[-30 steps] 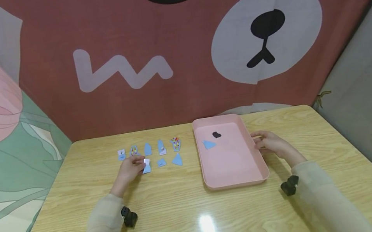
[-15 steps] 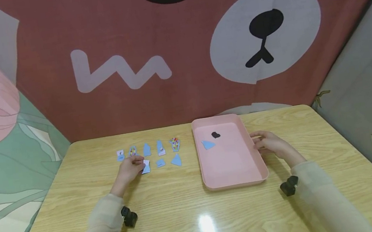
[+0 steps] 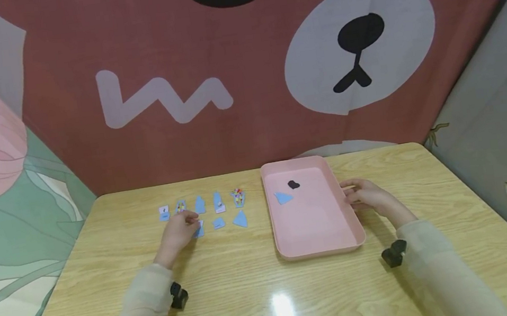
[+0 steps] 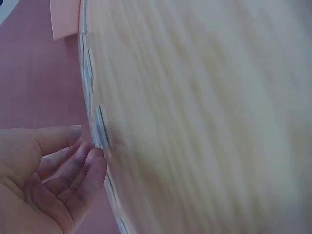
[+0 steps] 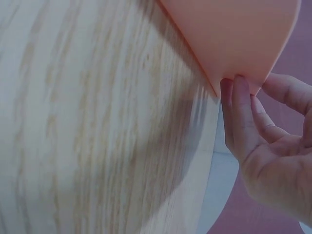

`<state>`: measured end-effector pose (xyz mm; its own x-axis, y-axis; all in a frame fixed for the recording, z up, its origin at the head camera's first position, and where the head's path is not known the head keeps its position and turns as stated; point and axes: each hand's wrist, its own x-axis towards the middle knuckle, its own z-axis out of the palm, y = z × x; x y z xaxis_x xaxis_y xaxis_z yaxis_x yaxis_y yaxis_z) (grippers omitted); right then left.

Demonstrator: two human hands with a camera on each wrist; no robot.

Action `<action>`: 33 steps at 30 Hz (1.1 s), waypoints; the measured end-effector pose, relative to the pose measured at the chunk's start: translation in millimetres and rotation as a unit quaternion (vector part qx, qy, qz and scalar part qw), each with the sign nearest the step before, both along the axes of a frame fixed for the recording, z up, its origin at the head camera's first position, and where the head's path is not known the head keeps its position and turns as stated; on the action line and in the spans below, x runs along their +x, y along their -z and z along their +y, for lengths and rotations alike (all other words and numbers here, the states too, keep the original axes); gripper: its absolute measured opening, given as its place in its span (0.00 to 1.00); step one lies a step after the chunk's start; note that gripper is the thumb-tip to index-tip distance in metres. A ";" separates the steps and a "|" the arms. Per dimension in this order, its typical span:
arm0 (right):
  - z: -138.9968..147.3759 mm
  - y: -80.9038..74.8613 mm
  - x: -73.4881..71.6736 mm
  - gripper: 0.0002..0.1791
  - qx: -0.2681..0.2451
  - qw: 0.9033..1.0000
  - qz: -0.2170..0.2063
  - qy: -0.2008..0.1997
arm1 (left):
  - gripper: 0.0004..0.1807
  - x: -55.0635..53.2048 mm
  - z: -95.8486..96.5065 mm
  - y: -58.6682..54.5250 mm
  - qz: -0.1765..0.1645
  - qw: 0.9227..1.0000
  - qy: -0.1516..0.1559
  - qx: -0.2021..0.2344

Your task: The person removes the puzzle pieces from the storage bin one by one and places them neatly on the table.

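Observation:
In the head view my left hand (image 3: 178, 234) hovers over the left of the table, beside a blue and white puzzle piece (image 3: 199, 229) that it partly covers. Nothing shows between its thumb and loosely bent fingers in the left wrist view. To the right, a shallow pink tray (image 3: 321, 240) holds a blue puzzle piece (image 3: 284, 198) and a small black piece (image 3: 293, 184). My right hand (image 3: 374, 198) touches the tray's right side; in the right wrist view its fairly straight fingertips (image 5: 241, 85) rest against the outer wall, the thumb by the rim.
Several flat pieces lie in two rows on the wooden table (image 3: 232, 289), among them a multicoloured piece (image 3: 238, 197) and a blue triangular piece (image 3: 240, 219). A brown curtain (image 3: 185, 151) with a printed animal face hangs behind the table's back edge.
My left hand has shifted slightly up and right, coming off the blue and white puzzle piece. The right hand and the tray stay where they were.

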<state>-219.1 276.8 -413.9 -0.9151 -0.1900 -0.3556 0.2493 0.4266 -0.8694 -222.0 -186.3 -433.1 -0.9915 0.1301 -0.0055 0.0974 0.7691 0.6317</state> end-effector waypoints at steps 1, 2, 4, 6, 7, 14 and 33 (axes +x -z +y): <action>0.1 0.7 -0.1 0.34 -0.003 1.000 0.001 0.002 | 0.15 -0.2 2.8 -1.1 0.004 1.000 0.004 -0.004; 0.2 1.4 -0.2 0.33 -0.005 1.000 0.004 0.004 | 0.15 -0.3 6.3 -2.3 0.005 1.000 0.008 -0.004; -0.7 1.9 -0.1 0.32 -0.007 1.000 0.011 0.007 | 0.16 -1.2 13.6 -4.0 -0.001 1.000 0.013 0.004; -2.5 2.2 -0.2 0.31 -0.011 1.000 0.019 0.017 | 0.16 -2.7 21.9 -5.9 -0.005 1.000 0.015 0.013; -3.5 2.1 -0.1 0.30 -0.009 0.999 0.024 0.022 | 0.17 -3.0 26.5 -7.5 -0.007 1.000 0.017 0.017; -8.4 1.3 1.1 0.27 0.016 0.998 0.053 0.041 | 0.20 -6.5 62.0 -16.0 -0.017 0.997 0.076 0.030; -5.6 -4.6 0.8 0.28 0.037 0.999 0.034 0.010 | 0.20 -15.4 167.9 -27.5 0.048 0.982 0.183 0.024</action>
<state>-218.3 271.1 -409.3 -0.9412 -0.1465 -0.3044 0.1997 0.4854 -0.8512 -237.4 -18.4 -405.5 -0.8743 0.4751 0.1000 0.4216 0.6408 0.6416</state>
